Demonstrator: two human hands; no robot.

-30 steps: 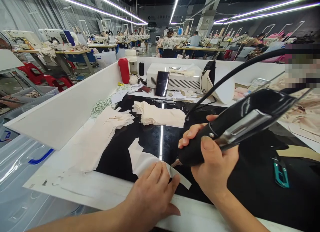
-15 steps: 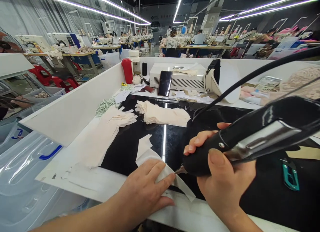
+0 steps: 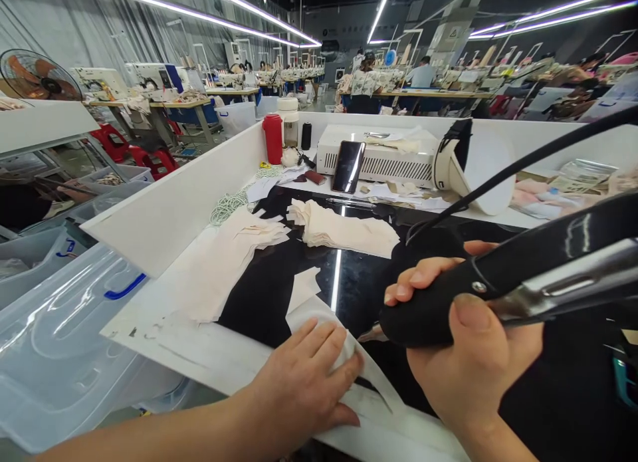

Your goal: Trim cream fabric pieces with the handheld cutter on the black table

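Note:
My left hand [image 3: 312,375] lies on a thin white fabric piece [image 3: 312,308] at the table's front edge. Its slightly bent fingers press the cloth down, and the thumb rests apart on the white border. My right hand [image 3: 473,355] is wrapped around a thick black corded hand tool [image 3: 438,302] with a silver lever along its side. The tool's narrow metal tip [image 3: 373,334] points left, just beside the cloth near my left fingertips; whether it touches the cloth I cannot tell. Behind lie a stack of cream fabric pieces [image 3: 349,229] and a larger stack [image 3: 234,262] to the left.
A phone [image 3: 347,166] leans against a white vented box [image 3: 383,149] at the back. Beside it stand a red bottle [image 3: 272,139] and a black thread spool [image 3: 306,136]. The tool's cable [image 3: 528,166] arcs across the right. A clear plastic bin [image 3: 64,355] stands left of the table.
The view has turned a little left, so the scene sits farther right. My left fingers have bent slightly, and the cloth's right end has shifted and risen a little under them.

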